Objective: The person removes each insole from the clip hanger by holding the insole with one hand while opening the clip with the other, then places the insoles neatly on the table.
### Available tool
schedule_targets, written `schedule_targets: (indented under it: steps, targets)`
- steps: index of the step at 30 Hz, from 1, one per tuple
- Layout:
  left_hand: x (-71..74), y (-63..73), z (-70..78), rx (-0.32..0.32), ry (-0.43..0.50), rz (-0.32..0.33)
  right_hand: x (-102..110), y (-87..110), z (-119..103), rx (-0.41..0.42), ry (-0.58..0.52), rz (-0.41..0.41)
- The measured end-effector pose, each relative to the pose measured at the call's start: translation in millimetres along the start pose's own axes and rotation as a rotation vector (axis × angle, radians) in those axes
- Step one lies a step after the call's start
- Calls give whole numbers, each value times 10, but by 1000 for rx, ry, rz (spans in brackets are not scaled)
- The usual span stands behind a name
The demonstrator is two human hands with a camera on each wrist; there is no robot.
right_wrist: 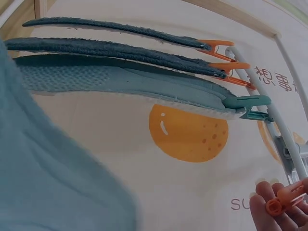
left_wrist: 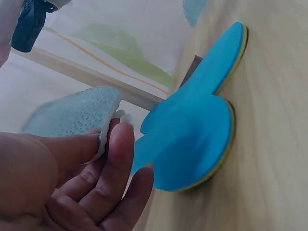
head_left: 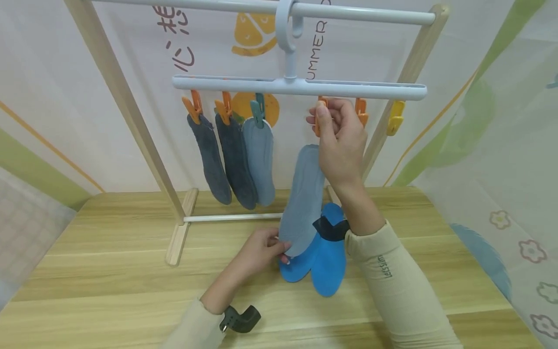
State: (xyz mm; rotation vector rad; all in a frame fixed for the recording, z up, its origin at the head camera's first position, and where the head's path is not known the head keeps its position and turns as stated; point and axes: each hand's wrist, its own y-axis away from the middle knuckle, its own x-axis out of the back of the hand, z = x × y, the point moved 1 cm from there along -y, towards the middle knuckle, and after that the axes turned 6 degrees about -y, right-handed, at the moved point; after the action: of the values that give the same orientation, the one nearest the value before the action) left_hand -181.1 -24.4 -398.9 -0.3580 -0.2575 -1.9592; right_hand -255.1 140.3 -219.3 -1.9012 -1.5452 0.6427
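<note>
Ideally, the left hand point(head_left: 261, 248) should keep pinching the grey insole point(head_left: 301, 201) at its lower end, clear of the blue insoles point(head_left: 329, 266) on the bench point(head_left: 131, 300), lining its top edge up beneath the orange clip point(right_wrist: 290, 195) gripped by the right hand point(head_left: 344, 140).

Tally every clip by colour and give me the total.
Orange clips: 4
Teal clip: 1
Yellow clip: 1
Total: 6
</note>
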Motion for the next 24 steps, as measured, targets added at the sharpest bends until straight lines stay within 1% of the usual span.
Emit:
schedule_targets:
  steps: [5,7,12,15,18,24]
  targets:
    - [19,49,-77,15,-20,-5,-6,10,-17,1,18,-19]
    - [32,69,-107,33,-27,-8,-14,16,-14,1,10,-24]
    - [64,100,-150,66,-10,-39,-28,24,7,-18,-10,-36]
    - [95,103,-173,68,-10,-59,-22,28,9,-22,8,-38]
    - [137,104,-192,67,-24,-66,-12,30,6,-18,34,-39]
    - [241,117,-230,75,-19,-86,-13,38,26,10,49,-51]
